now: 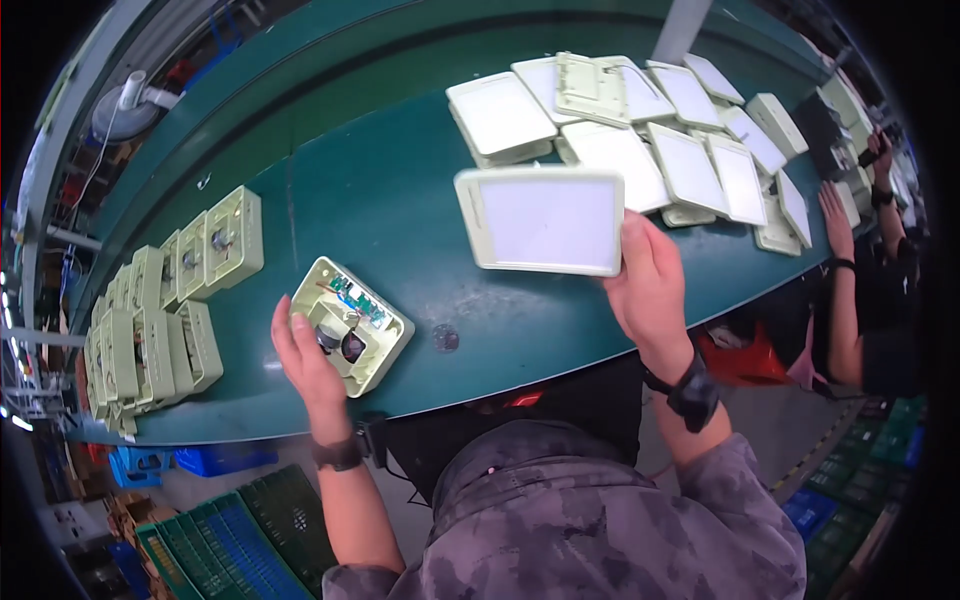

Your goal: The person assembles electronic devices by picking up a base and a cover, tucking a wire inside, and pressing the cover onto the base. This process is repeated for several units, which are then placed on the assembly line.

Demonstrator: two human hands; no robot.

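Note:
My right hand (650,285) grips a pale green frame with a white panel (545,222) by its right end, thumb on its face, and holds it up above the table. Below and to its left, an open pale green housing (380,312) lies on the green table. Inside it show a green circuit board (360,300), thin wires and a dark round part (353,346). My left hand (315,368) grasps the housing's left wall, with a digit over the rim; some of its fingers are partly hidden.
Similar open housings (150,320) stand in rows at the left. White-panelled frames (690,165) lie piled at the back right. At the far right rests a co-worker's hand (838,220). The table's front edge (480,395) runs before me; green crates (240,535) stand below it.

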